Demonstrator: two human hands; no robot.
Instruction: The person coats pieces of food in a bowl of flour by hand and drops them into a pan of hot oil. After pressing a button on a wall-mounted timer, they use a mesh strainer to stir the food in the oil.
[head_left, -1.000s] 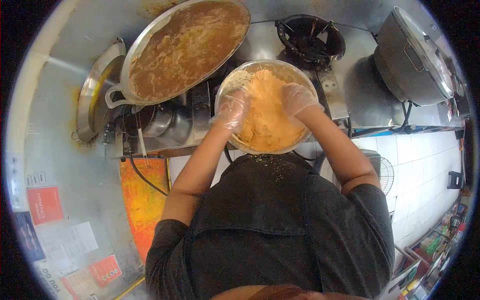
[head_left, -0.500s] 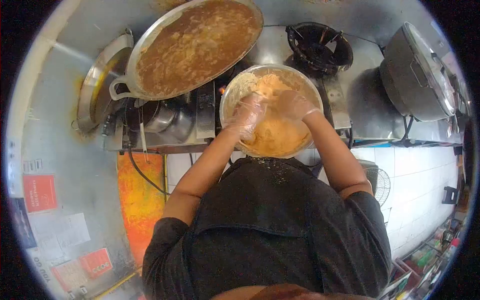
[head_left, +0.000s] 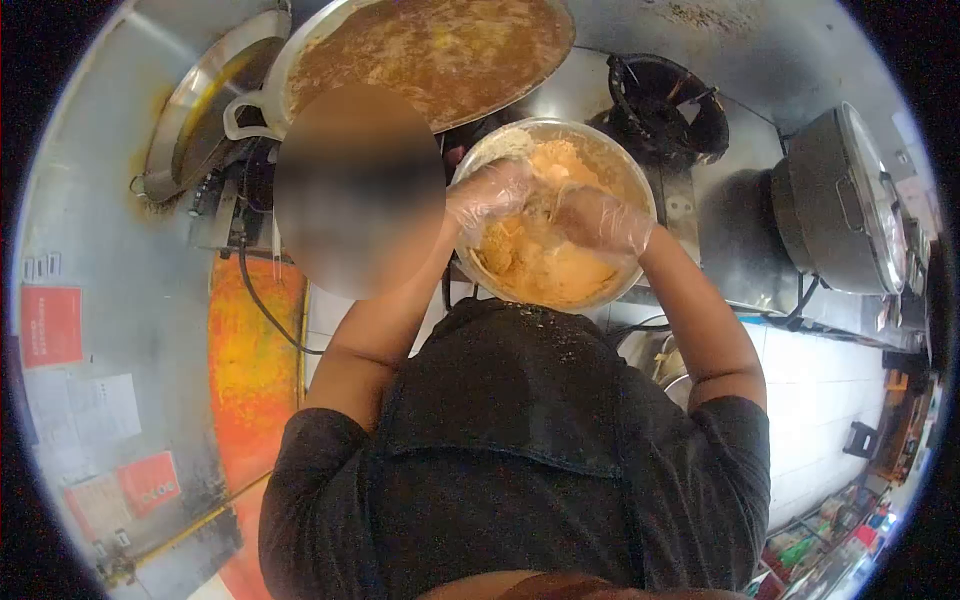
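A large round metal bowl (head_left: 652,200) holds a heap of orange-tinted flour mix (head_left: 550,270), with a paler floury patch at its upper left. My left hand (head_left: 497,190), in a clear plastic glove, reaches in over the left rim, fingers pointing to the bowl's middle. From the right comes my gloved right hand (head_left: 603,222), its fingers down in the mix. The two hands are close together, their fingertips largely hidden by the mix, so I cannot tell what they grip.
A wide pan of brown bubbling liquid (head_left: 440,60) stands beyond the bowl at upper left. A black burner ring (head_left: 668,108) lies at upper right, a big lidded pot (head_left: 835,200) further right. A blurred patch covers part of the stove at left.
The view has shifted, moving the pan up and the lidded pot lower. My right hand has moved down within the bowl, and its glove cuff shows more. Both hands remain in the mix.
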